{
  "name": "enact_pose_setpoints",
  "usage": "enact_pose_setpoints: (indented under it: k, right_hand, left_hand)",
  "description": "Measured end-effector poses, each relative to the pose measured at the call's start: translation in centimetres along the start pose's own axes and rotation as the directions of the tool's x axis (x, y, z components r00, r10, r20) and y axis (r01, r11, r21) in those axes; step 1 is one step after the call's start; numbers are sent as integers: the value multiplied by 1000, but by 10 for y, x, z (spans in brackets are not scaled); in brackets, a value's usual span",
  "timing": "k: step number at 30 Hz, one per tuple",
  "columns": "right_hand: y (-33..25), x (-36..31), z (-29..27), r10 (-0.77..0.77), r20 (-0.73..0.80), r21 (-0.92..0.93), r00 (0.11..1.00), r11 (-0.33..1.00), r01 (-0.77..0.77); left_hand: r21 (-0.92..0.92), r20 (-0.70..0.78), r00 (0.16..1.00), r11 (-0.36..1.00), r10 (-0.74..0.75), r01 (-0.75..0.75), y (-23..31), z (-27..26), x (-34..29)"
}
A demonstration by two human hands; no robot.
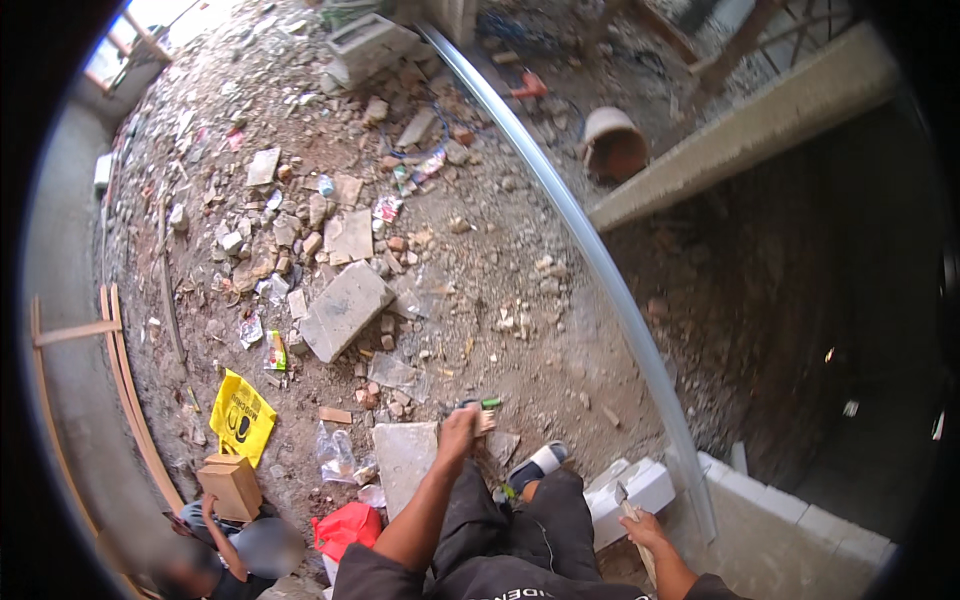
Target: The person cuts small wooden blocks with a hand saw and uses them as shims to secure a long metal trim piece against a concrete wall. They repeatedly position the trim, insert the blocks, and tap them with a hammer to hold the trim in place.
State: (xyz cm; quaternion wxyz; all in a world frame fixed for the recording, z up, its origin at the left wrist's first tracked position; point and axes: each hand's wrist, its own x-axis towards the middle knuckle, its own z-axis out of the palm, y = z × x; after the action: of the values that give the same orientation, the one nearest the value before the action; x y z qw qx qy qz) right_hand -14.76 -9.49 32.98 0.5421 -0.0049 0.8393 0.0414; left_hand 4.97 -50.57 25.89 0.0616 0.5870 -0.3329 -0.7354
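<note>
My left hand (459,432) is closed in front of my left knee. A small green-tipped thing (490,404) and a pale wooden-looking piece (487,420) show right beside its fingers; what it grips is too small to make out. Lower right, my right hand (646,529) wraps round a long pale handle, part of a tool with a small grey pointed head (621,494). That tool is held over the white blocks (640,488) of a low wall. Just right of it, a long silvery metal bar (612,280) runs from the far ground to the wall.
Rubble, with a large concrete slab (346,310), covers the ground ahead. At lower left a person's hand (209,505) touches a cardboard box (232,487) near a yellow bag (242,418). A red bag (346,530), a bucket (613,145) and a concrete beam (750,130) also stand out.
</note>
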Motion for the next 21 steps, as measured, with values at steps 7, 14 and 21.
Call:
enact_pose_setpoints:
  k: [7,14,21]
  right_hand:
    - [-159,-12,-82,-147,50,-17,988,989,148]
    - [-283,-1,-164,-286,172,-244,943,915,322]
    - [-419,3,-210,-429,136,-327,893,831,449]
  left_hand:
    - [-248,-370,929,964,1,-100,28,-98,-2]
    - [140,-487,825,958,288,-252,30,-70,-9]
    - [310,-489,827,941,279,-134,91,-50,-17]
